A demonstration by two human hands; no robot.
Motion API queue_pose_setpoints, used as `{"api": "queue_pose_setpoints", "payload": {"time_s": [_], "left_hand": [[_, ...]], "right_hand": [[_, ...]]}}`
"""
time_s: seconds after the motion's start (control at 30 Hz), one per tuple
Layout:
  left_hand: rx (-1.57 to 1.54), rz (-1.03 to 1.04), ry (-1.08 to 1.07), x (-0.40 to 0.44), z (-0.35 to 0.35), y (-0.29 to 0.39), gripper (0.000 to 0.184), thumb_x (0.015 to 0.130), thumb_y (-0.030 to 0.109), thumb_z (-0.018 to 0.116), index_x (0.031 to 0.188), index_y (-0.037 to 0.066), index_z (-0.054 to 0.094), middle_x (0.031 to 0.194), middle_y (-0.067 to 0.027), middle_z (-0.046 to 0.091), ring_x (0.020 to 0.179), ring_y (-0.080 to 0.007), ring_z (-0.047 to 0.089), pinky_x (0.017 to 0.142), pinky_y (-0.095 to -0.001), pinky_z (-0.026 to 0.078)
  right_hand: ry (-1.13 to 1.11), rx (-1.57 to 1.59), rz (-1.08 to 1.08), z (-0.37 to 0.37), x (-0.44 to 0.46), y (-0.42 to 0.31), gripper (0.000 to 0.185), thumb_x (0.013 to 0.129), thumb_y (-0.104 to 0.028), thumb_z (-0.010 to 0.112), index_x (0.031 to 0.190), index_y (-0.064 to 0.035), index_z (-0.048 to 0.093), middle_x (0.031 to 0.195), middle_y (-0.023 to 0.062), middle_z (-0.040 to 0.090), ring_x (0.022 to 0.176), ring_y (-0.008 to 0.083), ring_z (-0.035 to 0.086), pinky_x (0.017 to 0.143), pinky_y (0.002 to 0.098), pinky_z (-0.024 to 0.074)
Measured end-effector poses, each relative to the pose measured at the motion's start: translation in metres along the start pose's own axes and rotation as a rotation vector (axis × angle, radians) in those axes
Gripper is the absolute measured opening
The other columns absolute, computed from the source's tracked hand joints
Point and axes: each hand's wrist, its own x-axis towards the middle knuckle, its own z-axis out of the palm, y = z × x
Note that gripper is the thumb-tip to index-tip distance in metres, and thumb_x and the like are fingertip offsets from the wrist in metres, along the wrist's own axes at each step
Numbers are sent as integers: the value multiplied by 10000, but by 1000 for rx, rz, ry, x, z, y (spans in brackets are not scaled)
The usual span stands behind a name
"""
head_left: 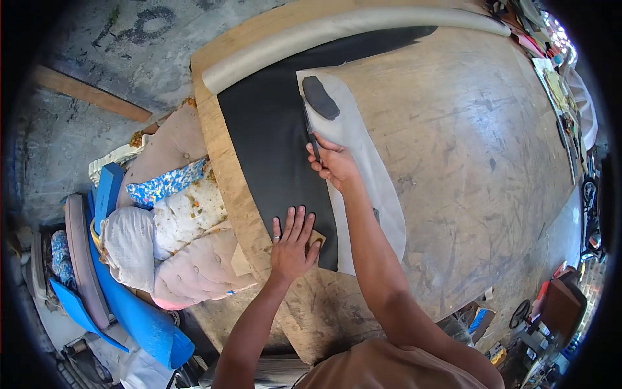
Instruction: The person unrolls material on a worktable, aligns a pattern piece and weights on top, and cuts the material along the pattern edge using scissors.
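Note:
My right hand [334, 163] is closed around the dark handle of a knife [314, 144]. Its thin blade points away from me along the line where a black sheet [265, 142] meets a pale grey piece [363, 142]. Flat on the near part of the black sheet lies my left hand [295, 249], fingers spread and a ring on one. A small tan block [317, 239] touches or lies just under its thumb; I cannot tell which. Beyond the blade, a dark grey rounded piece [321, 98] rests on the pale piece.
The wooden table [466, 162] carries a long beige roll [350, 24] across its far side. Tufted pink cushions [204, 266] and a rolled blue sheet [146, 324] are piled at the left. Tools and scraps line the right edge. A wooden plank [94, 94] lies on the floor.

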Motion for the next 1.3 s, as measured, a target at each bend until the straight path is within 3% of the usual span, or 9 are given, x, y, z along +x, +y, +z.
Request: {"api": "queue_pose_setpoints", "payload": {"time_s": [0.07, 0.3, 0.67, 0.87, 1.0, 1.1, 1.2, 1.23, 1.3], "left_hand": [[-22, -3, -1, 0, -1, 1, 698, 941, 355, 602, 1566, 99, 426, 1673, -146, 307, 1566, -340, 233, 1240, -619, 116], [9, -9, 7, 0, 2, 1, 686, 960, 389, 572, 1581, 144, 414, 1680, -110, 303, 1562, -314, 248, 1247, -608, 119], [-1, -22, -3, 2, 3, 0, 654, 971, 399, 533, 1570, 153, 442, 1670, -112, 328, 1557, -315, 268, 1245, -604, 120], [-16, -11, -23, 2, 2, -2, 652, 982, 394, 496, 1569, 118, 435, 1662, -158, 329, 1551, -366, 269, 1228, -627, 125], [1, -26, -27, 1, 4, -2, 649, 989, 409, 505, 1586, 170, 416, 1678, -111, 311, 1560, -318, 259, 1245, -604, 114], [-8, -19, -24, 2, 3, -3, 650, 979, 394, 517, 1580, 165, 424, 1678, -114, 309, 1560, -320, 257, 1244, -607, 114], [-20, -16, -14, 2, -1, -2, 657, 959, 368, 541, 1570, 150, 436, 1678, -117, 310, 1559, -324, 258, 1240, -612, 116], [-20, -18, -7, 4, -1, -3, 659, 952, 360, 548, 1566, 144, 440, 1677, -118, 310, 1559, -325, 258, 1240, -614, 117], [-14, 0, 8, 1, 0, 0, 677, 931, 336, 571, 1558, 121, 439, 1668, -133, 323, 1556, -339, 260, 1235, -619, 127]], "right_hand": [[-17, 6, -5, 1, 7, -1, 584, 934, 88, 566, 1482, -115, 551, 877, 70, 678, 554, 117, 515, 401, 217, 264], [26, -11, -58, 15, 20, -8, 571, 897, -31, 747, 1444, -87, 593, 766, 31, 631, 520, 68, 498, 393, 219, 259], [21, 46, -87, 32, 55, -27, 556, 900, -33, 754, 1432, -107, 611, 742, 31, 628, 495, 72, 489, 380, 231, 248], [16, 67, -104, 36, 71, -30, 555, 915, -5, 722, 1447, -100, 595, 753, 37, 639, 498, 79, 498, 377, 234, 252], [19, 65, -118, 41, 84, -39, 533, 940, 9, 674, 1455, -91, 584, 777, 50, 660, 512, 73, 503, 385, 224, 259], [-51, 6, -261, 39, 83, -32, 610, 926, -17, 716, 1502, -102, 533, 781, 28, 648, 557, 65, 515, 425, 200, 295], [-180, -150, -657, 29, 64, -10, 620, 927, 23, 673, 1514, -102, 519, 803, 10, 672, 575, 50, 521, 468, 188, 342], [-130, -290, -640, 26, 38, -10, 617, 914, 78, 648, 1500, -79, 534, 827, -14, 681, 627, 39, 545, 553, 189, 429], [-68, -402, -730, 8, -25, 1, 612, 902, 114, 632, 1483, -63, 551, 845, -15, 688, 698, 41, 590, 621, 208, 483]]}}
